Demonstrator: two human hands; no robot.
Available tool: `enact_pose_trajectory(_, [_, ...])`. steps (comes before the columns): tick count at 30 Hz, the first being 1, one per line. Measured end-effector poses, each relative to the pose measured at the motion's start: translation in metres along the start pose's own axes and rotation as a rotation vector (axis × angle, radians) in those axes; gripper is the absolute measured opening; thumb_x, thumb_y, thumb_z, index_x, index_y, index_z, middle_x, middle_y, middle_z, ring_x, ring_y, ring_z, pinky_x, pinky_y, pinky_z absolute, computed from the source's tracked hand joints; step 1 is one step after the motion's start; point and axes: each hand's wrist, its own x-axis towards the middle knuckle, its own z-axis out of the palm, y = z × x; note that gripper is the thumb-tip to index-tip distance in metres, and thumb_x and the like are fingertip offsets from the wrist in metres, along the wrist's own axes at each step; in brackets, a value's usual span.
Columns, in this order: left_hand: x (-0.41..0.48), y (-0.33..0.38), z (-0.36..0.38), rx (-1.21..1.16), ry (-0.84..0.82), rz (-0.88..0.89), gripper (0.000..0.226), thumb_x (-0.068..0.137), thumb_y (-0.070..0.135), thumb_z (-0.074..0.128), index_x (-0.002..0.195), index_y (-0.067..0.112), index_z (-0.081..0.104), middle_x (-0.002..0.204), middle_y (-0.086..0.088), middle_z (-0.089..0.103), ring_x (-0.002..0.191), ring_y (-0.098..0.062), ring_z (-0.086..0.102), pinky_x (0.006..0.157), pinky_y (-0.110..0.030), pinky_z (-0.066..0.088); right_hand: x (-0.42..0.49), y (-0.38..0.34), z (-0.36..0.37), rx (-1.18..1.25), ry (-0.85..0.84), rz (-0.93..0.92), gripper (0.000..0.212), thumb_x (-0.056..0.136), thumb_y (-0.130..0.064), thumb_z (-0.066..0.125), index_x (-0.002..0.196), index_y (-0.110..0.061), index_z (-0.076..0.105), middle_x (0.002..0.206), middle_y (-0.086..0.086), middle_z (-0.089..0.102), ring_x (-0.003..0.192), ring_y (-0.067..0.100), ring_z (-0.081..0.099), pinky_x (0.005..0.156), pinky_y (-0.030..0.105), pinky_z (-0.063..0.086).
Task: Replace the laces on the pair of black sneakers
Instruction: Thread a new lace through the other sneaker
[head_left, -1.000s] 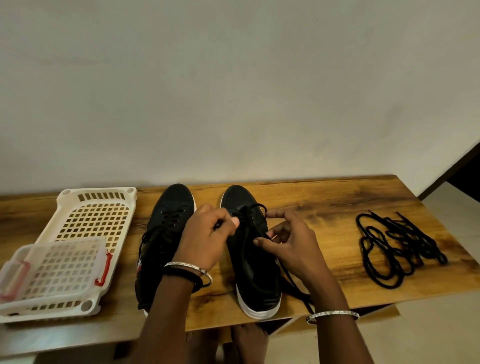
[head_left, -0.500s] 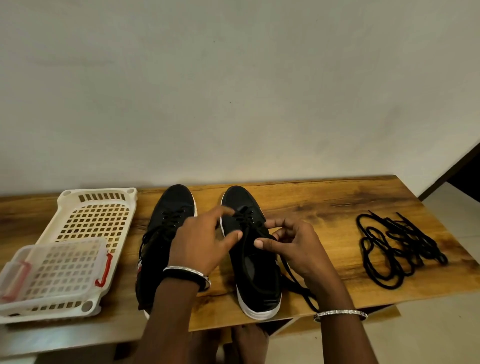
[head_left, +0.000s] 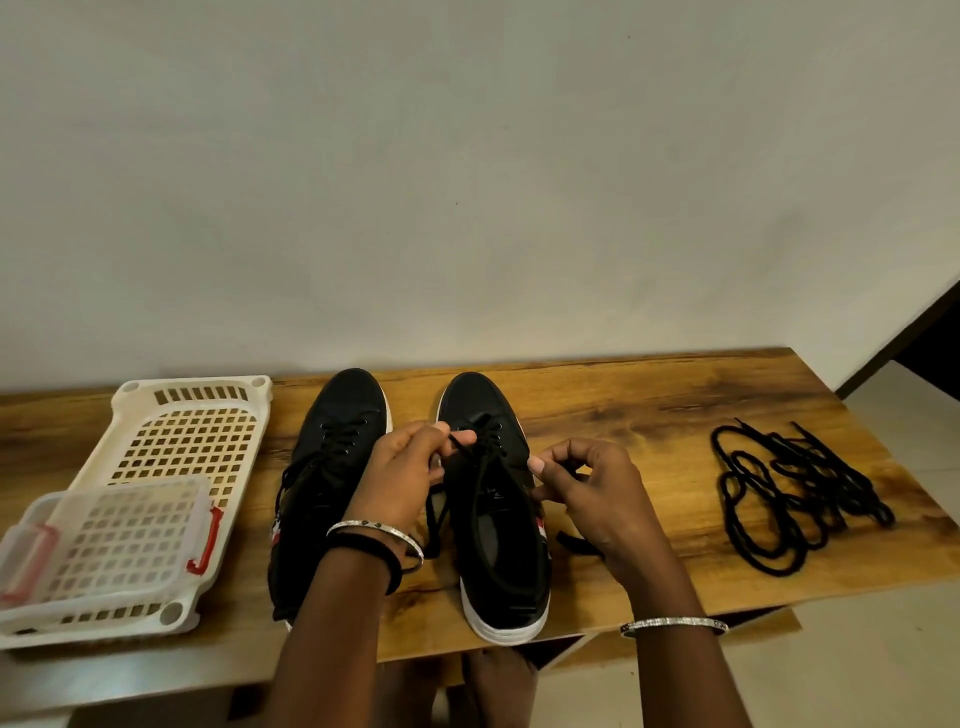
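Both black sneakers sit on the tabletop (head_left: 623, 410), side by side near centre, toes toward the wall.

Work is on the right-side sneaker (head_left: 498, 561). Its heel is at the near tabletop edge. Its lace (head_left: 464, 438) is loosened, with strands running down over the tongue and off both sides.

Left hand (head_left: 400, 478): closed in a pinch, thumb and forefinger holding a loop of that lace just above the upper eyelets.

Right hand (head_left: 597, 493): at the sneaker's right flank, fingers curled, thumb and forefinger tips pinching a dark strand of the same lace. One lace end lies flat on the wood under that hand.

Left-side sneaker (head_left: 332, 457): laced, partly hidden by the left forearm.

Spare black laces (head_left: 795, 499): loose heap on the right of the tabletop, well apart from the sneakers.

White slotted basket (head_left: 171, 441) is on the left. A smaller translucent basket (head_left: 119, 540) with red handles sits in its near end.

There is a silver bangle on each wrist.
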Motion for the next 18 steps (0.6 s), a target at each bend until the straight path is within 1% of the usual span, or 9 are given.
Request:
enact_pose_trajectory(2, [-0.002, 0.002, 0.005, -0.201, 0.062, -0.074, 0.033, 0.101, 0.015, 0.047, 0.069, 0.01, 0.051, 0.087, -0.013, 0.076, 0.094, -0.026, 0.071, 0.087, -0.036, 0.052, -0.001, -0.001, 0.002, 0.004, -0.005, 0.014, 0.009, 0.093, -0.019, 0.072, 0.085, -0.014, 0.072, 0.086, 0.002, 0.075, 0.073, 0.014, 0.075, 0.068, 0.031, 0.056])
enact_pose_trajectory(4, [-0.004, 0.004, 0.008, -0.306, 0.105, -0.123, 0.033, 0.101, 0.017, 0.05, 0.069, 0.01, 0.05, 0.076, -0.012, 0.075, 0.08, -0.025, 0.071, 0.081, -0.036, 0.054, -0.002, -0.003, 0.003, 0.017, -0.013, 0.032, 0.011, 0.094, -0.021, 0.072, 0.084, -0.015, 0.071, 0.086, 0.003, 0.074, 0.073, 0.013, 0.075, 0.06, 0.029, 0.051])
enact_pose_trajectory(6, [-0.002, 0.003, 0.008, -0.252, 0.127, -0.129, 0.03, 0.1, 0.02, 0.054, 0.071, 0.011, 0.052, 0.069, -0.01, 0.072, 0.074, -0.023, 0.07, 0.077, -0.035, 0.055, -0.002, -0.003, 0.002, -0.002, -0.011, 0.032, 0.01, 0.093, -0.021, 0.072, 0.085, -0.016, 0.071, 0.087, 0.003, 0.074, 0.073, 0.013, 0.075, 0.061, 0.03, 0.052])
enact_pose_trajectory(9, [0.0, -0.001, 0.007, -0.156, 0.129, -0.119, 0.022, 0.096, 0.022, 0.061, 0.077, 0.011, 0.058, 0.064, -0.006, 0.068, 0.078, -0.021, 0.069, 0.074, -0.032, 0.055, -0.001, -0.002, 0.003, -0.003, -0.003, 0.005, 0.002, 0.09, -0.02, 0.075, 0.09, -0.02, 0.073, 0.087, 0.004, 0.073, 0.078, 0.017, 0.074, 0.072, 0.036, 0.06])
enact_pose_trajectory(10, [0.001, -0.002, 0.007, -0.146, 0.12, -0.118, 0.018, 0.096, 0.02, 0.062, 0.08, 0.011, 0.059, 0.063, -0.005, 0.065, 0.08, -0.021, 0.069, 0.074, -0.03, 0.056, 0.0, -0.003, 0.003, 0.01, -0.003, -0.01, 0.007, 0.088, -0.021, 0.077, 0.094, -0.023, 0.074, 0.087, 0.003, 0.071, 0.082, 0.018, 0.072, 0.075, 0.033, 0.061])
enact_pose_trajectory(12, [0.001, -0.003, 0.007, -0.169, 0.107, -0.128, 0.013, 0.096, 0.016, 0.061, 0.085, 0.01, 0.059, 0.062, -0.005, 0.06, 0.082, -0.022, 0.069, 0.075, -0.029, 0.056, -0.002, -0.005, 0.004, 0.017, -0.046, -0.049, 0.021, 0.085, -0.024, 0.08, 0.104, -0.032, 0.073, 0.094, -0.002, 0.067, 0.089, 0.015, 0.067, 0.072, 0.02, 0.056])
enact_pose_trajectory(13, [0.001, -0.004, 0.008, -0.197, 0.11, -0.143, 0.012, 0.098, 0.015, 0.058, 0.087, 0.009, 0.059, 0.063, -0.006, 0.058, 0.081, -0.021, 0.069, 0.075, -0.029, 0.056, -0.003, -0.007, 0.005, 0.002, -0.085, -0.068, 0.027, 0.083, -0.027, 0.081, 0.107, -0.036, 0.073, 0.101, -0.004, 0.066, 0.092, 0.013, 0.066, 0.073, 0.019, 0.055])
enact_pose_trajectory(15, [0.003, -0.004, 0.008, -0.247, 0.134, -0.168, 0.012, 0.1, 0.015, 0.054, 0.092, 0.008, 0.058, 0.06, -0.006, 0.052, 0.075, -0.02, 0.068, 0.073, -0.03, 0.057, -0.004, -0.009, 0.008, -0.06, -0.161, -0.105, 0.037, 0.08, -0.029, 0.085, 0.112, -0.04, 0.071, 0.112, -0.008, 0.062, 0.098, 0.009, 0.064, 0.081, 0.024, 0.056])
enact_pose_trajectory(18, [0.004, -0.004, 0.009, -0.343, 0.174, -0.183, 0.014, 0.103, 0.015, 0.049, 0.095, 0.005, 0.057, 0.05, -0.001, 0.041, 0.06, -0.017, 0.058, 0.073, -0.037, 0.058, -0.003, -0.011, 0.014, -0.176, -0.144, -0.127, 0.043, 0.078, -0.019, 0.085, 0.115, -0.034, 0.07, 0.108, -0.01, 0.061, 0.096, 0.006, 0.063, 0.083, 0.024, 0.055])
